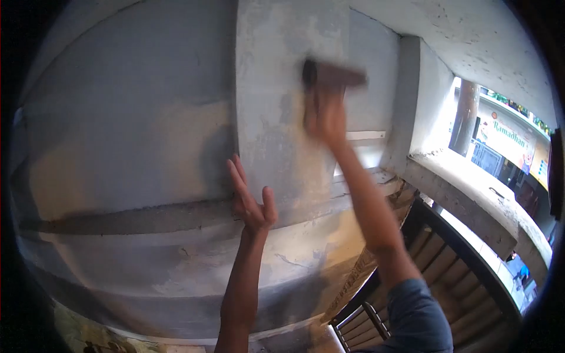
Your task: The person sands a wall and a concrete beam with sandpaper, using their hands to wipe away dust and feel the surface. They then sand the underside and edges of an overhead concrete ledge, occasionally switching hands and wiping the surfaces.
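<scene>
My left hand (253, 203) is open, thumb spread from the fingers, its fingertips right at the left edge of the pillar (268, 112). The pillar's pale grey face is patchy, with darker and yellowish areas. Higher up and to the right, my right hand (325, 119) is closed around a wide, brown, block-like hand tool (341, 75). Motion smears both tool and hand, so I cannot tell the tool's exact kind. It overlaps the pillar's right side in this view, long side roughly level, with a darker left end.
Grey wall panels (135, 117) flank the pillar, above a protruding ledge (147, 217). At right, an opening with a concrete sill (471, 182) shows a round post (465, 117) and a printed banner (506, 138). Lower right stands a dark-framed slatted wooden piece (453, 265).
</scene>
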The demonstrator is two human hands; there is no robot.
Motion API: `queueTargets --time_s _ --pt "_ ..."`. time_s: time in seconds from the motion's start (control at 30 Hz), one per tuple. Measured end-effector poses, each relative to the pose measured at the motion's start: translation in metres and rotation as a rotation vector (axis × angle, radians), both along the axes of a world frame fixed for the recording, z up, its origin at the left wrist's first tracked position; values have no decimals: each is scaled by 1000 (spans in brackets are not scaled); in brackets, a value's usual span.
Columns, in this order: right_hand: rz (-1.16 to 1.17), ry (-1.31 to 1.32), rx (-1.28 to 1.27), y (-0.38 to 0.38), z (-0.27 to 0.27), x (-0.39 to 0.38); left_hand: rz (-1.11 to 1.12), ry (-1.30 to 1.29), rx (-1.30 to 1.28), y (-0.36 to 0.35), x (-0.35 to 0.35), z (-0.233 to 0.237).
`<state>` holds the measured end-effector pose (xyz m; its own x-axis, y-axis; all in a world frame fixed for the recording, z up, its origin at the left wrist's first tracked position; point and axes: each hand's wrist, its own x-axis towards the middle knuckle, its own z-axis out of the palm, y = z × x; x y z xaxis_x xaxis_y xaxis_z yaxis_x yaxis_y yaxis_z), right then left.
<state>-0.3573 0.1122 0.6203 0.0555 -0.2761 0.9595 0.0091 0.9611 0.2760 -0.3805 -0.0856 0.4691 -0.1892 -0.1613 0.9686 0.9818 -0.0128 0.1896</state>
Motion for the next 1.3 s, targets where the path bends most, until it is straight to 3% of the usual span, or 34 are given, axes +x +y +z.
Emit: queueTargets --time_s 0.03,0.07,0.1,0.17,0.3,0.33,0.37,0.47,0.5,0.53,0.57,0.6,0.67,0.7,0.77,0.8,0.87,0.9,0.93,1.0,1.03,1.13,1.2,1.27,1.3 --pt "-79 146 190 12 58 -13 -3 54 23 0 -1 -1" --pt "-54 -260 -185 -28 112 20 -1 114 46 -1 -6 0" --pt "-38 -266 -189 -31 114 9 15 109 39 -5 -9 -2" --pt "-27 162 85 -32 102 -4 -151 54 7 -4 -9 -8" --pt "72 -277 -148 -66 -103 28 -311 -31 26 -14 2 -3" --pt "106 -327 -148 -70 -140 38 -316 -51 10 -17 4 -3" --pt "53 -281 -123 -81 -139 48 -325 -73 1 -18 7 -5" --pt "182 -168 -146 -80 -87 23 -437 -95 -2 -25 2 -7" --pt "89 -66 -81 -73 -48 0 -470 -99 1 -26 -1 -6" --pt "-65 -196 -69 -77 3 -1 -505 -121 -20 -26 -1 -8" --pt "-39 78 86 -72 52 -26 -509 -126 -26 -27 -2 -9" --pt "-53 -107 -32 -72 104 -32 -514 -131 -32 -27 -4 -10" --pt "7 -176 -73 -119 173 2 -365 -108 -87 -24 -5 -15" --pt "22 -180 -63 -121 167 -11 -377 -89 -93 -23 -5 -15" --pt "-12 207 216 -109 133 -43 -361 -68 -88 -21 -5 -24" --pt "-84 70 177 -116 90 -36 -353 -24 -82 -17 -7 -21" --pt "5 -49 181 -128 31 -9 -316 -17 -30 -6 -1 -24" --pt "-59 -175 143 -127 31 -4 -82 7 -70 -2 -3 -26" --pt "-49 -165 150 -130 43 -6 160 37 -112 -1 -7 -25" --pt "53 -62 281 -131 82 -11 292 35 -116 5 -7 -26" --pt "-37 -98 224 -130 105 -17 417 25 -126 9 -5 -24" --pt "-132 -179 112 -124 181 -31 472 83 -146 6 -6 -23" --pt "60 236 385 -111 201 -35 503 127 -157 5 -9 -25" --pt "26 145 380 -58 212 -25 484 126 -188 2 -10 -24" --pt "-138 0 236 -36 214 -9 503 131 -191 1 -12 -23"
